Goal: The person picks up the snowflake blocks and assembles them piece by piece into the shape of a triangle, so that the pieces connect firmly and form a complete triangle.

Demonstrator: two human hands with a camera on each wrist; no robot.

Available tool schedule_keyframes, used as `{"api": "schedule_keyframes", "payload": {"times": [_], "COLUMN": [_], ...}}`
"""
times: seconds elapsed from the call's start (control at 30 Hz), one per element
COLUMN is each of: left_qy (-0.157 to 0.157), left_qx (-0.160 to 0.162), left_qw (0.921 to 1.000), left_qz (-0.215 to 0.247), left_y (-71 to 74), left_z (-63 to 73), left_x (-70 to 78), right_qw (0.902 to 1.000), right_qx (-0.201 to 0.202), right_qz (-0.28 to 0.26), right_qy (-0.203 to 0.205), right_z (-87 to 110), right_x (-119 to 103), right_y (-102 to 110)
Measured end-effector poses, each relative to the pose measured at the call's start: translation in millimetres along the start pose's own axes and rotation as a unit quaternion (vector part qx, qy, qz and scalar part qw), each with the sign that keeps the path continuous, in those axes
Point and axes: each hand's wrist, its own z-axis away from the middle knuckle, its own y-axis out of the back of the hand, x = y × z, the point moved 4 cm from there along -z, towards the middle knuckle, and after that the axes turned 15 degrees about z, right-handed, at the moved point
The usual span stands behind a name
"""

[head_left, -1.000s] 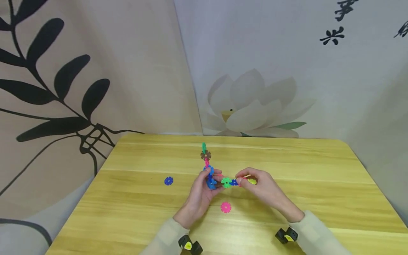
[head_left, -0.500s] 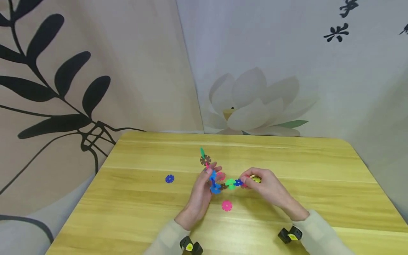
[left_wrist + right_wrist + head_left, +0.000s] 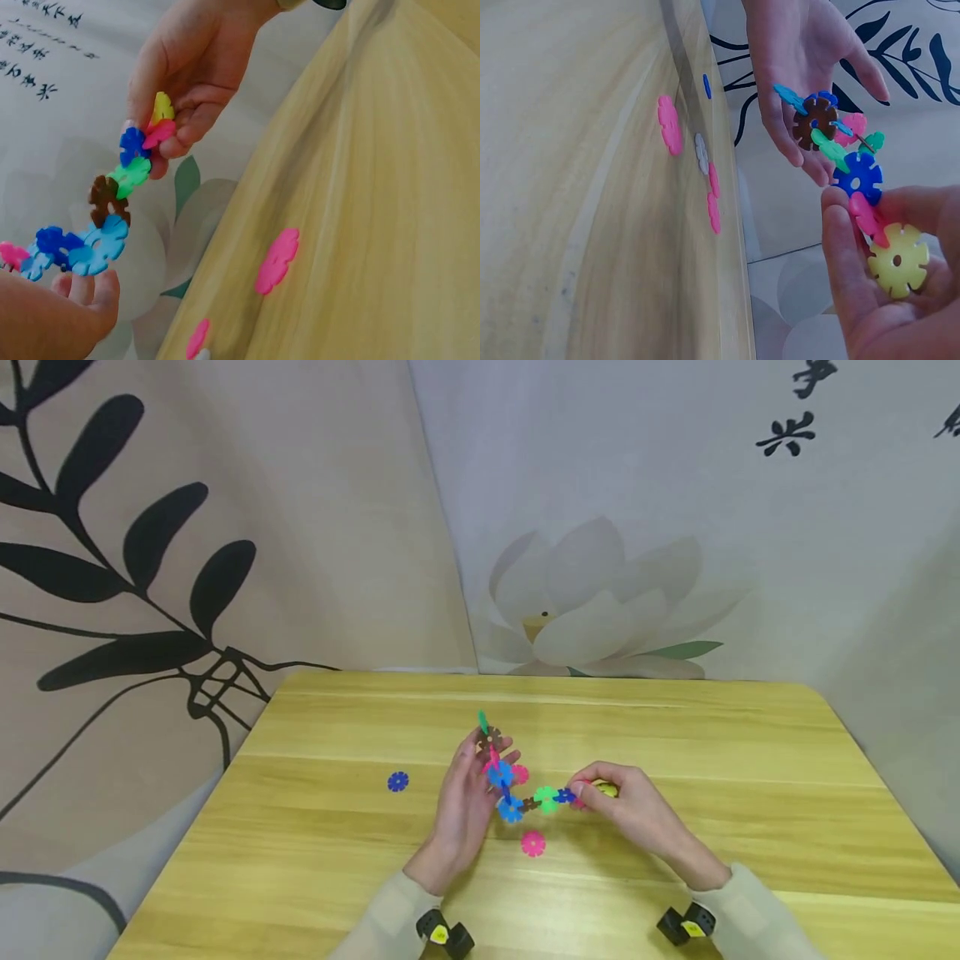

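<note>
A chain of notched plastic snowflake discs in blue, green, brown, pink and yellow hangs between the hands, with its green disc (image 3: 546, 799) near the middle. My right hand (image 3: 630, 802) pinches the pink disc (image 3: 867, 217) near one end, the yellow disc (image 3: 898, 260) lying against its fingers. At the other end, my left hand (image 3: 463, 806) is spread with palm turned to the chain and fingers relaxed. Its fingertips are right below a light blue disc (image 3: 99, 246) in the left wrist view. The brown disc (image 3: 491, 738) and a teal end disc (image 3: 483, 721) overlap the left fingers.
On the wooden table (image 3: 300, 860) lie a loose blue disc (image 3: 398, 782) left of the hands and a pink disc (image 3: 533, 843) in front. Farther pink discs (image 3: 714, 213) and a whitish disc (image 3: 701, 154) also lie there. A printed cloth (image 3: 600, 485) hangs behind.
My left hand has let go of the chain, its thumb lifting off the blue discs, and is opened behind it. My right hand still pinches the chain and has shifted slightly right.
</note>
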Motion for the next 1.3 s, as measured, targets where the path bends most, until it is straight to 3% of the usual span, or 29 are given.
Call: {"api": "schedule_keyframes", "payload": {"times": [0.3, 0.53, 0.77, 1.3], "left_qy": [-0.013, -0.014, -0.018, -0.012], "left_qx": [-0.010, 0.026, 0.035, 0.093], "left_qw": [0.9998, 0.9995, 0.9992, 0.9956], "left_qz": [-0.012, -0.010, 0.008, -0.003], "left_y": [2.0, 0.0, -3.5, -9.0], "left_z": [-3.8, -4.6, -5.5, -7.4], "left_x": [7.6, 9.0, 6.0, 2.0], "right_qw": [1.0000, 0.9999, 0.9999, 0.9998], "right_qx": [0.000, -0.005, 0.007, 0.008], "right_qz": [-0.009, -0.010, -0.008, -0.016], "right_qy": [0.003, 0.000, -0.009, 0.004], "right_z": [0.9, 2.8, 2.5, 1.3], "right_x": [3.1, 2.4, 3.0, 1.9], "right_y": [1.6, -0.4, -1.7, -11.9]}}
